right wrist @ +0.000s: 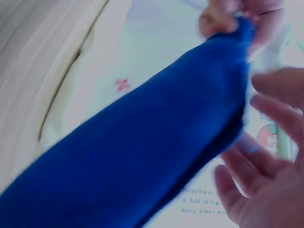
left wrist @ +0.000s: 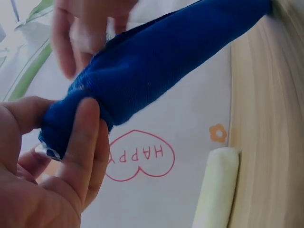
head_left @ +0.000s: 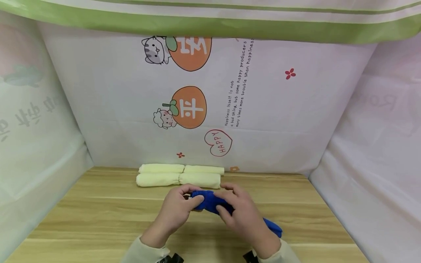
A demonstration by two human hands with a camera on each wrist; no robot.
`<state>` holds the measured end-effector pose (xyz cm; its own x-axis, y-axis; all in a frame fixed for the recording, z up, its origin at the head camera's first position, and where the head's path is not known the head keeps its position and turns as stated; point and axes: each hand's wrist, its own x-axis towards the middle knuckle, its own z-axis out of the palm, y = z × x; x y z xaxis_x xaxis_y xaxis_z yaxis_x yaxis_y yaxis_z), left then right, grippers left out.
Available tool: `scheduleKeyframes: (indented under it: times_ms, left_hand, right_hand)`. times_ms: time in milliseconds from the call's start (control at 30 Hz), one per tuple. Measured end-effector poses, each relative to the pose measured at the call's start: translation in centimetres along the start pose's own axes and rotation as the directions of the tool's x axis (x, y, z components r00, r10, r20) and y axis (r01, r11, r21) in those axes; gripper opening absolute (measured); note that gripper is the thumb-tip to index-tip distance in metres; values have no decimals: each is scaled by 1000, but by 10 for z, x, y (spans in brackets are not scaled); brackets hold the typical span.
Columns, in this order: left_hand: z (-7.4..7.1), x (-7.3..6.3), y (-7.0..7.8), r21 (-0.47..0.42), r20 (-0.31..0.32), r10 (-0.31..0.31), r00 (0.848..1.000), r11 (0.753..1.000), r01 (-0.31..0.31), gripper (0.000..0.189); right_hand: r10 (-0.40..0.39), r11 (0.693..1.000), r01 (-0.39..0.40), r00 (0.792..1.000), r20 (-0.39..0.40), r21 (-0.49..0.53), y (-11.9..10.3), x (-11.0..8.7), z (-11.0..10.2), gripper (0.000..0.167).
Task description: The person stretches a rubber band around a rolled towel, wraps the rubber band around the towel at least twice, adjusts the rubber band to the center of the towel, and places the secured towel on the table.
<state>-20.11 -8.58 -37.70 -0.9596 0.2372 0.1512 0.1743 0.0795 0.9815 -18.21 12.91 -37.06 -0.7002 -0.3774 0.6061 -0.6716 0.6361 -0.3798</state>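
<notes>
A blue rolled cloth hangs at a slant between my hands over the table. My left hand pinches its narrow end between thumb and fingers, as the left wrist view shows closely. A bit of white shows at that gripped end. My right hand is beside the roll with its fingers loosely spread; in the right wrist view those fingers are right at the cloth's folded edge without gripping it. From under the right wrist, in the head view, the roll's far end sticks out. The right hand hides part of the roll's middle there.
Two pale yellow rolled cloths, each cinched around the middle, lie side by side at the back of the wooden table. A white printed sheet rises behind them, with white sheets at both sides and a green-edged one overhead.
</notes>
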Motion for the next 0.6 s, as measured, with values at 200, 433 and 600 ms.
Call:
scheduleKeyframes:
  times_ms: [200, 433, 600]
  left_hand:
    - [6, 1, 2, -23, -23, -1, 1000, 1000, 0, 22]
    - [11, -3, 7, -142, -7, -31, 1000, 989, 30, 21]
    - [14, -6, 10, -122, -35, -10, 999, 993, 5, 21]
  right_hand:
    - [399, 855, -413, 910, 112, 313, -21, 8, -13, 9]
    - [514, 713, -573, 819, 253, 404, -23, 13, -13, 9]
    - [521, 688, -589, 807, 277, 424, -23, 11, -11, 11]
